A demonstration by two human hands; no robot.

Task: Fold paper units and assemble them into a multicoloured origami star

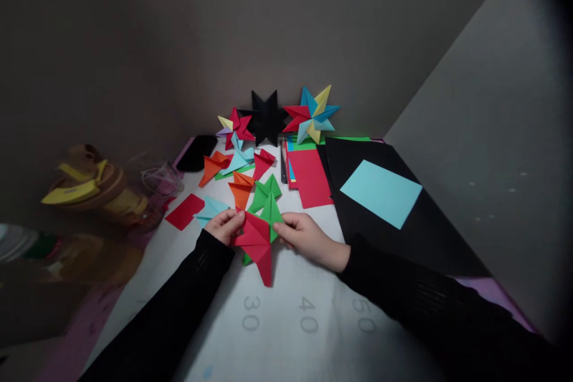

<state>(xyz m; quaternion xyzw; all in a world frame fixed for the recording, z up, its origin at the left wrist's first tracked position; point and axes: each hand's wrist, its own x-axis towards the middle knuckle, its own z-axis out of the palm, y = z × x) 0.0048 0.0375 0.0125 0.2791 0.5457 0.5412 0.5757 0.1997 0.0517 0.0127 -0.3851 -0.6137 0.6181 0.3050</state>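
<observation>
My left hand [225,225] pinches a red folded origami piece [256,240] at its upper left, thumb on top. From the other side my right hand [308,236] grips a green folded origami piece [271,218] by its right edge. The two pieces meet above the white mat, the red one overlapping the green. Whether they are locked together I cannot tell. Just beyond them lie another green folded piece [261,195] and an orange one [242,190]. Beside my left hand rest a light blue folded piece [211,209] and a flat red paper [185,212].
Finished paper stars, including a multicoloured one [312,114] and a black one [265,118], lean against the wall. Red paper [308,176] lies in the middle back. A light blue sheet [380,192] is on black card [430,239] at right. A dark phone-like object [197,153] sits back left.
</observation>
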